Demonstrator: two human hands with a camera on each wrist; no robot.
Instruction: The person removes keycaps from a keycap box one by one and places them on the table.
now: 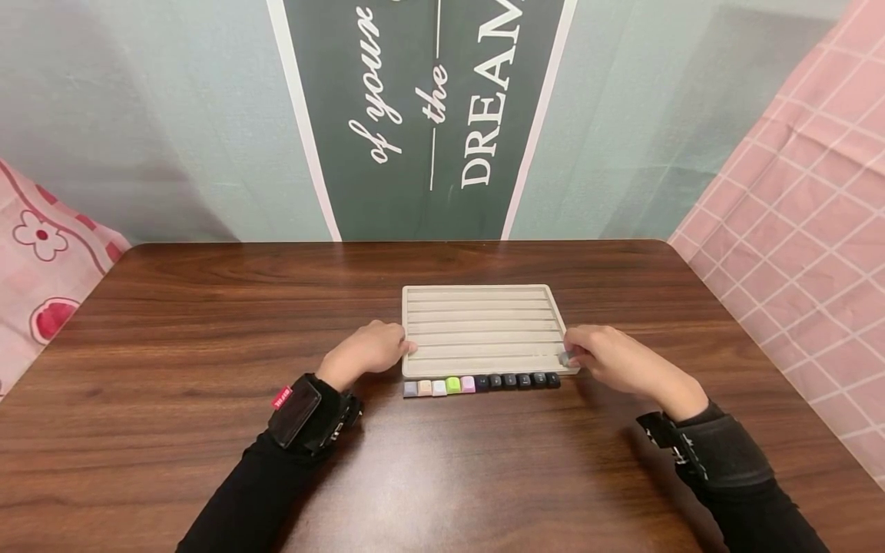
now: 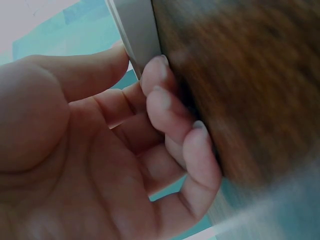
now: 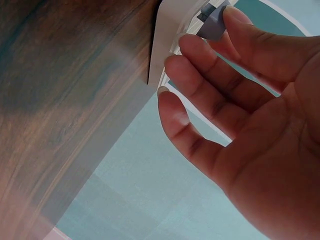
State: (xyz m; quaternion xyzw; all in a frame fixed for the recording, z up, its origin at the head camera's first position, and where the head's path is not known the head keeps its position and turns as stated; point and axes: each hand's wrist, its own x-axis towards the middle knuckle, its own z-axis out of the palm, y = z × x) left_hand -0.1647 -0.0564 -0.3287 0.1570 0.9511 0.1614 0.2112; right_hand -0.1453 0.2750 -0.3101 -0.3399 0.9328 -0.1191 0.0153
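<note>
A cream tray with several raised horizontal ridges lies on the table. My left hand grips its left edge, the thumb on the rim and the fingers bent against the outer side; the left wrist view shows the tray edge between them. At the tray's lower right corner, my right hand pinches a small grey keycap between thumb and finger. The other right fingers lie along the tray's outer wall. Just below the tray sits a row of keycaps: coloured ones at left, black ones at right.
The dark wood table reaches back to a hanging cloth with white lettering. Pink checked cloth hangs along the right side, and a pink patterned cloth along the left.
</note>
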